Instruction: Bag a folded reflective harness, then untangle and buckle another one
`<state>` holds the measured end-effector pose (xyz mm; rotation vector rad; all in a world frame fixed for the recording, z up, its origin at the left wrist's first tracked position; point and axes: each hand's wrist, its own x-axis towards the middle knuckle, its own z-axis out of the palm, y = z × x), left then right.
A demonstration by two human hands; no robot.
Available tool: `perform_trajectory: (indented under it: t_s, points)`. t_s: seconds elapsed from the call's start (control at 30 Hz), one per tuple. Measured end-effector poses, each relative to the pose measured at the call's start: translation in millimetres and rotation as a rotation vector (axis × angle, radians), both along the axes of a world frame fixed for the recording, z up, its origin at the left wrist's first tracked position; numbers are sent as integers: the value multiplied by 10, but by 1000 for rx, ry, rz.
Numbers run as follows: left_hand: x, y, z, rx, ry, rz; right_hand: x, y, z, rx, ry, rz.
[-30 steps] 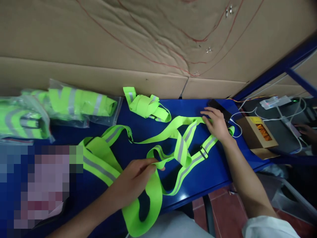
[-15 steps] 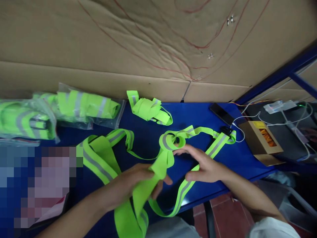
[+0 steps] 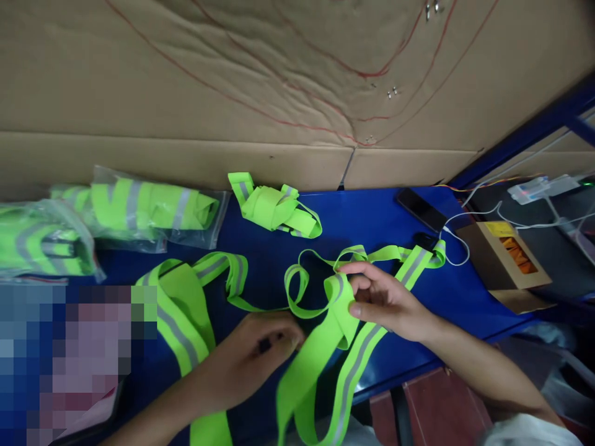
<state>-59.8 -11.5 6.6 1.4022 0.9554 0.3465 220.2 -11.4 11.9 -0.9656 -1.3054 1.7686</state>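
Observation:
A bright yellow-green reflective strap (image 3: pixel 312 359) with a grey stripe hangs in folds between my hands. My right hand (image 3: pixel 388 302) pinches a folded part of it between thumb and fingers. My left hand (image 3: pixel 253 353) is closed, its thumb and fingertips meeting at the strap's left edge; what lies between them is hidden. Loose loops of the strap rise above the hands. One length runs right to a black buckle (image 3: pixel 425 240), and wide bands (image 3: pixel 179 331) lie to the left.
Strap bundles in clear plastic bags (image 3: pixel 151 207) lie at the back left. A loose strap bundle (image 3: pixel 272 207) rests by the cardboard wall (image 3: pixel 232 80). Farther right are a phone (image 3: pixel 421 209) on a white cable and an open cardboard box (image 3: pixel 493 257). The table (image 3: pixel 372 214) is blue.
My right hand has closed on the folded strap and lifted it slightly. The coiled loop has loosened into wider loops. My left hand has come off the strap's middle to its left edge.

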Motion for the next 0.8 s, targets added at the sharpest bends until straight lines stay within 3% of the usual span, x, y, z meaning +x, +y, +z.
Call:
perform_trajectory:
  t_s: [0.13, 0.33, 0.5, 0.8]
  points:
    - [10, 31, -65, -80, -126, 57, -10, -28, 16, 94, -52, 58]
    - [32, -56, -234, -276, -503, 54, -54, -60, -21, 204, -93, 101]
    - [89, -87, -261, -262, -562, 106, -108, -117, -25, 329, -229, 66]
    - [26, -68, -152, -185, -397, 550, -100, -147, -14, 455, -512, 172]
